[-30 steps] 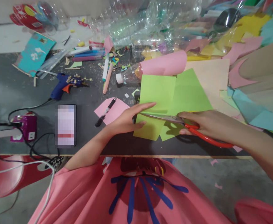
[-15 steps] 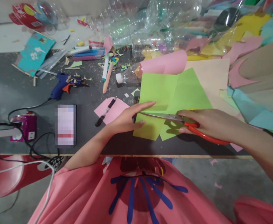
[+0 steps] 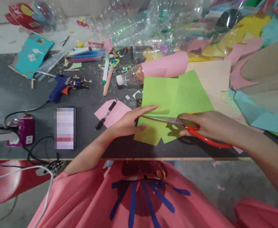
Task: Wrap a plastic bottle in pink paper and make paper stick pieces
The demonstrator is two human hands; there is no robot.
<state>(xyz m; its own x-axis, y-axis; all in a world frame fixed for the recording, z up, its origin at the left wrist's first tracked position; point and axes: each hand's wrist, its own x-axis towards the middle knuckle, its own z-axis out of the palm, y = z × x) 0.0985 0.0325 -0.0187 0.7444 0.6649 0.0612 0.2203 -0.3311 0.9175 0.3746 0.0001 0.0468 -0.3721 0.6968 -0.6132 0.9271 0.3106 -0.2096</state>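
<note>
My left hand (image 3: 126, 122) lies at the left edge of a lime-green sheet of paper (image 3: 160, 91), fingers stretched out over it and thumb apart on the lower part. In my right hand (image 3: 200, 122) is a pair of scissors (image 3: 210, 141) with red handles. Their metal blades lie across the sheet, pointing left, the tip between my left thumb and fingers. A notch splits the sheet's lower edge. Beside my left wrist, a black pen (image 3: 106, 114) rests on a pink paper piece (image 3: 119, 110).
Behind the sheet lies a bottle (image 3: 131, 77) wrapped in pink paper. A blue glue gun (image 3: 59, 88), its cable and a phone (image 3: 65, 128) are on the left. Clear plastic bottles (image 3: 153, 28) and coloured paper scraps (image 3: 274, 107) crowd the back and right. The table's edge (image 3: 177, 159) runs near my body.
The whole view has shifted slightly. Both hands, the scissors and the green sheet keep nearly the same positions relative to each other.
</note>
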